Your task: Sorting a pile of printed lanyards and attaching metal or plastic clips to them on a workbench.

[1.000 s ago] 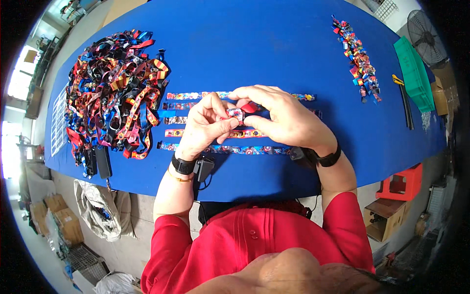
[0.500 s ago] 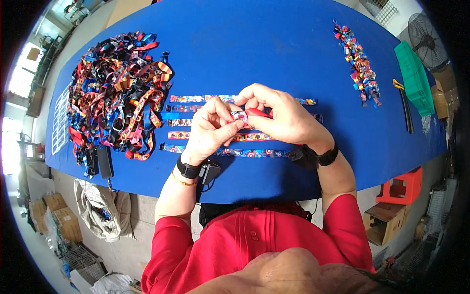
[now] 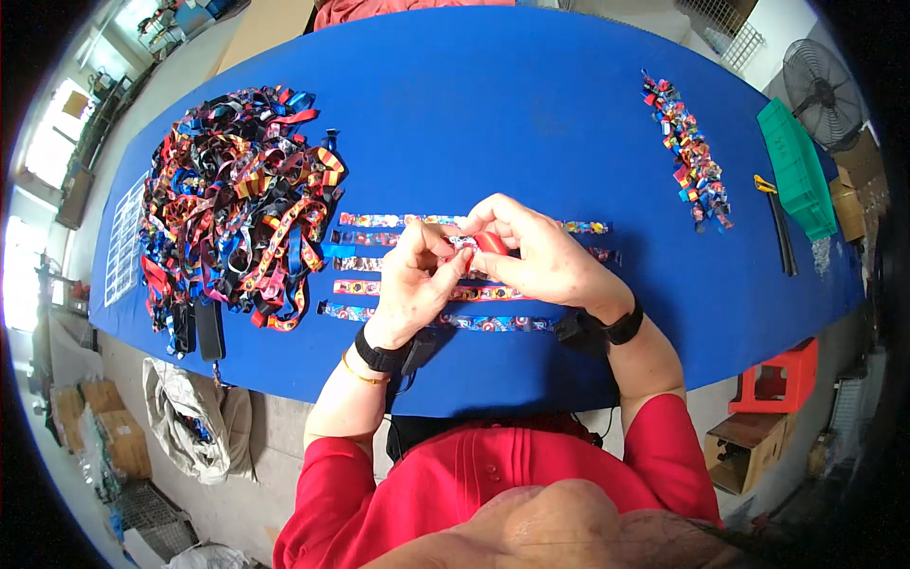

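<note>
Both of my hands are closed on a small folded red printed strap [image 3: 491,244] above the middle of the table. My left hand [image 3: 409,284] pinches its pale printed end between thumb and fingers. On the other side, my right hand [image 3: 555,261] grips the red loop, its thumb and fingertips close to the left ones. Beneath them several flat printed straps lie side by side in rows, among them a blue one [image 3: 493,323] nearest me and a red one [image 3: 365,287] just beyond it. The hands hide the middle of these rows.
A big tangled heap of printed straps [image 3: 237,204] covers the table's left, beside a white grid sheet [image 3: 125,237]. Toward the right lie a long bundle of folded straps [image 3: 690,156], a yellow-handled cutter [image 3: 764,184] and a green crate [image 3: 796,171]. A fan [image 3: 820,90] stands beyond.
The view has shifted, so the table and its things sit lower in the picture. Both hands keep hold of the red strap, with its red loop showing more rounded between them.
</note>
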The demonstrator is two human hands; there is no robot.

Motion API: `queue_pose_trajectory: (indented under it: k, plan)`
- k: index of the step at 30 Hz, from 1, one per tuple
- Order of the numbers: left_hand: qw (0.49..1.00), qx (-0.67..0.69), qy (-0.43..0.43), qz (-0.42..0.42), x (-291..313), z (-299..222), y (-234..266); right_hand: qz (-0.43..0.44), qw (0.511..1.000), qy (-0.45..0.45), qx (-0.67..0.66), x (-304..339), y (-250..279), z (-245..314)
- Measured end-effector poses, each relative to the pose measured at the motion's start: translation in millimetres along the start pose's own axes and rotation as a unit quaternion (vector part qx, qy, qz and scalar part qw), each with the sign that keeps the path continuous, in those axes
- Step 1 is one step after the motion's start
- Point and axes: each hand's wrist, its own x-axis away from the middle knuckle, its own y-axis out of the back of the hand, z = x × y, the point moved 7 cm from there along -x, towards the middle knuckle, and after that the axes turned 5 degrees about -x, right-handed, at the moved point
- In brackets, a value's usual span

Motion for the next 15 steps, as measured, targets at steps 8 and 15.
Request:
queue_pose_trajectory:
  k: [8,15]
  plan:
    - [0.998,-0.034,0.035,-0.027,-1,14,10,0.016,0.980,-0.033,-0.197,-4,-1,1]
    - [0.993,-0.096,-0.066,-0.026,0,-1,8,-0.006,0.971,-0.102,-0.216,-4,1,-15]
